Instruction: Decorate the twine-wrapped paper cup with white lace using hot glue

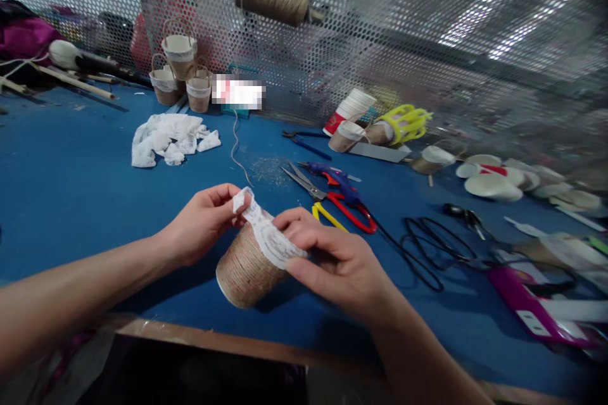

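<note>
Twine-wrapped cup point(244, 269) gripped by right hand point(337, 266); left hand point(204, 224) pinches lace point(268, 237).

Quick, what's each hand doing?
Left hand: closed, pinching the lace end.
Right hand: closed, holding the cup.

Twine-wrapped cup point(244, 266), brown, tilted off upright, near red-handled scissors point(349, 209), to their left. White lace strip point(268, 237) lies over cup's upper end, one end lifted.
</note>
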### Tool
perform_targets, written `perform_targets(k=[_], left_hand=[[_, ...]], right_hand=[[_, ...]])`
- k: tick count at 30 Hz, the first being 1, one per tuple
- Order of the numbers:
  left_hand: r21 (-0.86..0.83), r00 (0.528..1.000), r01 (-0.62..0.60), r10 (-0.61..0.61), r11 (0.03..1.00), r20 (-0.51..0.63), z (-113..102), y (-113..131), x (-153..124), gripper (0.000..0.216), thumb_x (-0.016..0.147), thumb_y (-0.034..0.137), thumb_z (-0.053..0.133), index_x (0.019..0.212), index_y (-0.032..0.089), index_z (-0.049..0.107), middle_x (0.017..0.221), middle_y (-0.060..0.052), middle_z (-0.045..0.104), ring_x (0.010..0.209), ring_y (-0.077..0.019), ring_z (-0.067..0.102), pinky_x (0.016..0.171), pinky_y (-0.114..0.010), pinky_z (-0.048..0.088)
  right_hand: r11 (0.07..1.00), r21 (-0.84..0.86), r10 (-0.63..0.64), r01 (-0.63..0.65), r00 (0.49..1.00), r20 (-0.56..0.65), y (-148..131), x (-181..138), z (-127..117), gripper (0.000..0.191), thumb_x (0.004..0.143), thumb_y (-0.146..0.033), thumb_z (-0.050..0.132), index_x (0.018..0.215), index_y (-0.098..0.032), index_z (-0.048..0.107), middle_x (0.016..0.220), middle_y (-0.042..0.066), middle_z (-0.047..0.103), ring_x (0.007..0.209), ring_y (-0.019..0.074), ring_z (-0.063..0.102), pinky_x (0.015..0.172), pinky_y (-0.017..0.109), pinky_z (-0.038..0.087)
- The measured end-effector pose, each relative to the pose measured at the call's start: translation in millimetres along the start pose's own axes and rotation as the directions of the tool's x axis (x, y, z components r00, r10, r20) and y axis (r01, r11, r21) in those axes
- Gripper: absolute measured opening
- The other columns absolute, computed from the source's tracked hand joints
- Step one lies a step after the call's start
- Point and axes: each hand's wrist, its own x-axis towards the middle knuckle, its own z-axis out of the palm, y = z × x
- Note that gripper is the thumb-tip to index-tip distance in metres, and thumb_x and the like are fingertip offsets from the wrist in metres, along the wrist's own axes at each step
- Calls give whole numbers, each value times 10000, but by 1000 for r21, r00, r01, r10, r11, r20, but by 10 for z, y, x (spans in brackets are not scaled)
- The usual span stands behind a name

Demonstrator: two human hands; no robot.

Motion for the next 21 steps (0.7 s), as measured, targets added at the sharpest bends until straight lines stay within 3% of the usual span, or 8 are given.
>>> perform_targets(k=[3, 11, 21], left_hand=[[10, 1000, 23, -23, 1000, 10, 11, -4, -10, 336, 579, 384, 781, 612, 147, 545, 556, 37, 506, 555, -80, 442, 575, -214, 348], [32, 996, 86, -87, 996, 33, 38, -12, -49, 365, 554, 413, 790, 605, 151, 540, 556, 36, 510, 537, -78, 444, 547, -213, 348], [-20, 980, 166, -163, 986, 113, 5, -43, -47, 326, 605, 380, 777, 660, 134, 571, 605, 15, 565, 542, -81, 494, 570, -213, 382]], right_hand=[[995, -50, -82, 83, 997, 8, -23, 12, 19, 145, 785, -77, 557, 756, -219, 545, 752, 5, 573, 961, 183, 531, 831, 366, 449], [968, -144, -199, 208, 977, 72, -47, 4, 37, 133, 780, -64, 568, 794, -196, 569, 769, 35, 626, 962, 196, 557, 854, 392, 459], [948, -179, -249, 265, 963, 103, -64, -4, 48, 96, 806, -108, 556, 841, -186, 600, 774, 45, 640, 934, 196, 570, 847, 403, 469]])
